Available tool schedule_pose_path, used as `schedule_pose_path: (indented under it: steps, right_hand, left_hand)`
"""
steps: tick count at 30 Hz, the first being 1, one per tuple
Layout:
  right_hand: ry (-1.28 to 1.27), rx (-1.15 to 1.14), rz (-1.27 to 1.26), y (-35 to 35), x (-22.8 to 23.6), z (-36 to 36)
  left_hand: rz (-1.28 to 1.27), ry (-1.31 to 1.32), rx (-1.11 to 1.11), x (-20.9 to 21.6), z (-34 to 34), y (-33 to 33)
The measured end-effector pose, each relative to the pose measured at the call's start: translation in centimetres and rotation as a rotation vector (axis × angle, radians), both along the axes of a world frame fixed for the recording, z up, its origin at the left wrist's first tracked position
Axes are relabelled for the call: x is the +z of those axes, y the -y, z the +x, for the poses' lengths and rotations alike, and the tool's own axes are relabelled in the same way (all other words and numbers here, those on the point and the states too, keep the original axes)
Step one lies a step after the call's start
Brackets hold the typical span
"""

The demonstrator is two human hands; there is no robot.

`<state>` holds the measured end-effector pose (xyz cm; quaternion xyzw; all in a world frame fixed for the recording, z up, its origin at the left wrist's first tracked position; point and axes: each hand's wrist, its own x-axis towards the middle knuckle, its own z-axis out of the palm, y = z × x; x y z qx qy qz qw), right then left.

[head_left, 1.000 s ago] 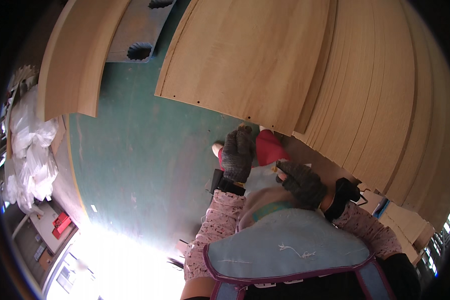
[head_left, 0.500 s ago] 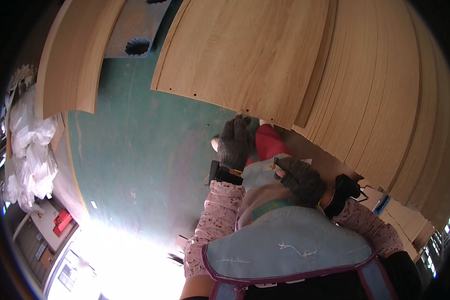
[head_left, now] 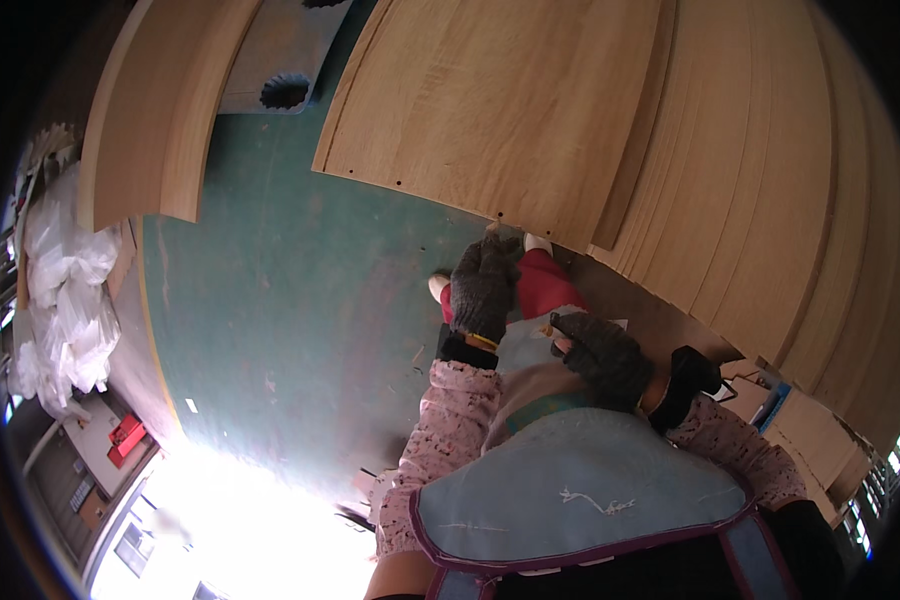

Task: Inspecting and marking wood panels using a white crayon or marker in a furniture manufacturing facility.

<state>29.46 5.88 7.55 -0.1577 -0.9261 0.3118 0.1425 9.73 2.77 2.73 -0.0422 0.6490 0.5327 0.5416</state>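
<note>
My left hand (head_left: 485,290), in a dark grey knit glove, reaches up to the near edge of a wood-grain board (head_left: 490,110). Its fingers are drawn together close to one of the small dark holes along that edge. Something small and pale shows at the fingertips, too small to name. In front of my apron (head_left: 580,490), my right hand (head_left: 605,358) is closed in a matching glove. A tiny yellowish piece shows by its thumb, but I cannot make out what it is.
Stacked wood-grain boards (head_left: 740,180) fan out on the right. At the far left another board (head_left: 160,110) stands beside a blue-grey plastic piece (head_left: 270,60). Clear plastic wrapping (head_left: 70,300) and a red box (head_left: 125,438) lie left of the green floor (head_left: 290,300).
My left hand has shifted slightly right along the board's edge, staying drawn together. The right hand keeps nearly the same place. The whole view has moved a little.
</note>
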Motion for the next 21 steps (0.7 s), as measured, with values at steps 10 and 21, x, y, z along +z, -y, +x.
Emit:
schedule_pose_path:
  steps: [10, 21]
  right_hand:
    - [0.011, -0.032, 0.024, 0.0, -0.2, 0.7]
    - [0.033, -0.060, -0.070, -0.3, 1.0, 0.6]
  left_hand:
    - [-0.045, -0.137, 0.025, -0.4, -0.4, 0.2]
    - [0.024, -0.128, 0.075, -0.1, -0.3, -0.6]
